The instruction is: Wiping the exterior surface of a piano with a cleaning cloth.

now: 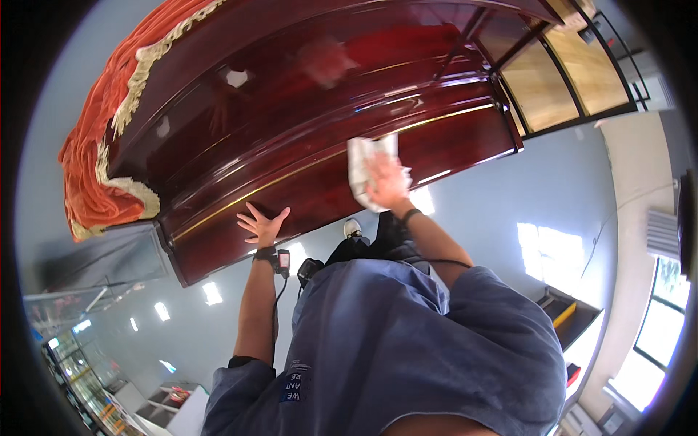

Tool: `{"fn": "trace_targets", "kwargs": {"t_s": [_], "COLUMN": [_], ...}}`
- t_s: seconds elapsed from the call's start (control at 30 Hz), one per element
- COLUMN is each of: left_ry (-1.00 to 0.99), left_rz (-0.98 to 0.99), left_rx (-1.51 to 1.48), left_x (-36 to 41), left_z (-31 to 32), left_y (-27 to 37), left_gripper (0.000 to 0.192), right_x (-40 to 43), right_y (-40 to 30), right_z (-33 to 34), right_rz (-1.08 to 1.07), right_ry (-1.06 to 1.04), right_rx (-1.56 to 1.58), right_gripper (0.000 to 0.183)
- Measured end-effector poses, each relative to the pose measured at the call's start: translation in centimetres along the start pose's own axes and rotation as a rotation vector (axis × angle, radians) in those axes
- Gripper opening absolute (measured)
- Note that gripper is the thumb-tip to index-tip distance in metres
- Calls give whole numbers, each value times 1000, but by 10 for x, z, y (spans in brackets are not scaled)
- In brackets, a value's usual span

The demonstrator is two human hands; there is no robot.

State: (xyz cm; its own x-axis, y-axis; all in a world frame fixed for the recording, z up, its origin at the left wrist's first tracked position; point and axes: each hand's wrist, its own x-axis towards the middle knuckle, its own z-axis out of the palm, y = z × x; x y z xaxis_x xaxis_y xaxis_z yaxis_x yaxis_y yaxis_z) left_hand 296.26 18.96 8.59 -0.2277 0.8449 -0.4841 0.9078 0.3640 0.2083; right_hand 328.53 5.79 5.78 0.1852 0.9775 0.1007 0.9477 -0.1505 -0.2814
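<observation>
A dark red, glossy upright piano (305, 131) spans the upper part of the head view. My right hand (388, 177) lies flat over a white cloth (360, 163) against the lower edge of the closed keyboard lid, near the middle; the hand is slightly blurred. Whether its fingers grip the cloth or only press on it is hard to tell. My left hand (264, 224) is spread wide and holds nothing, close to the piano's front further left; whether it touches the surface cannot be told. A brass-coloured strip (256, 189) runs along the piano between and beyond the hands.
An orange velvet cover (101, 163) with cream fringe hangs over the piano's left end. Black-framed wooden shelving (545, 98) stands beyond the right end. Open display boxes (169, 406) are at the lower left, a dark tray unit (567, 319) at the lower right. A thin cable (594, 240) lies at right.
</observation>
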Motion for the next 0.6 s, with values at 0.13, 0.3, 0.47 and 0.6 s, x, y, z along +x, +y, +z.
{"fn": "trace_targets", "kwargs": {"t_s": [0.13,0.3,0.47,0.6], "left_ry": [-89,-210,-184,-189], "left_rz": [126,136,170,173], "left_rx": [-15,-7,-62,-66], "left_x": [-9,-9,-16,-9], "left_z": [-2,-7,-14,-6], "left_y": [-9,-5,-4,-10], "left_gripper": [143,149,147,149], "right_x": [-20,-13,-1,20], "right_y": [109,152,97,-8], "right_z": [-32,-49,-21,9], "right_rz": [481,684,443,59], "right_ry": [-121,-76,0,-70], "right_rx": [-415,-271,-230,-117], "right_gripper": [66,70,71,68]}}
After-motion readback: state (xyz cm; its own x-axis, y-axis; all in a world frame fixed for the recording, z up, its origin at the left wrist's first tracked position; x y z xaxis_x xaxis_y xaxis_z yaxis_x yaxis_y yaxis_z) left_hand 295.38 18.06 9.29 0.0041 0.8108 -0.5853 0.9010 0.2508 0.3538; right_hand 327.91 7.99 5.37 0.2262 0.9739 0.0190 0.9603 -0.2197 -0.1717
